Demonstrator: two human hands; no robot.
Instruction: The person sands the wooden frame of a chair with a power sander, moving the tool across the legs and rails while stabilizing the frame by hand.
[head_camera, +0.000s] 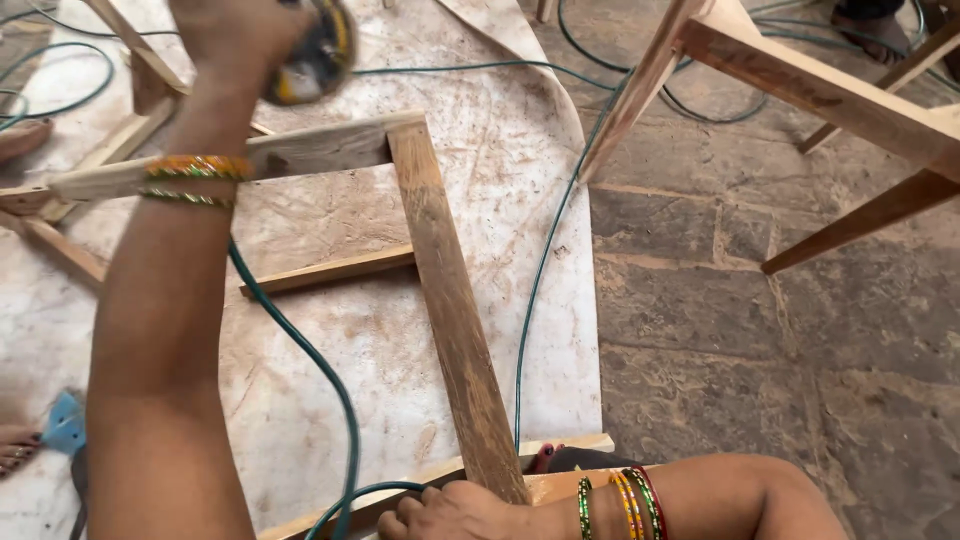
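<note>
My left hand is raised at the top of the view and is closed around a yellow and black power tool, which is blurred. The tool hovers just above the top rail of a rough wooden frame lying flat. My right hand rests at the bottom edge, pressing on the frame's lower end where the long plank meets a pale bottom rail. Both wrists wear coloured bangles. A green hose runs under my left forearm towards the bottom.
The frame lies on a stained white sheet spread over a stone floor. Another wooden furniture frame stands at the upper right. More green hoses cross the top. Another person's foot shows at the left edge.
</note>
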